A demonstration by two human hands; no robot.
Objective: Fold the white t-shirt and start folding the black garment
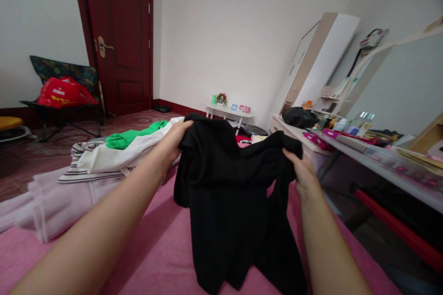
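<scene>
A black garment point(228, 193) hangs between my two hands over the pink bedspread point(148, 249), its lower ends reaching down to the cloth. My left hand point(175, 139) is closed on its upper left corner, my right hand point(300, 168) on its upper right edge. Between them the top edge sags in loose folds, and the kind of garment is not clear. To the left of my left hand lies a heap of clothes: a green piece point(136, 135), a white piece point(117, 156), a black-and-white striped one point(86, 176) and a pale lilac one point(65, 198).
On the right stands a dressing table point(377, 147) crowded with bottles and boxes. A low white table point(226, 109) with small items is by the far wall. At the left are a folding chair point(65, 67) bearing a red bag point(65, 92), and a dark red door point(121, 41).
</scene>
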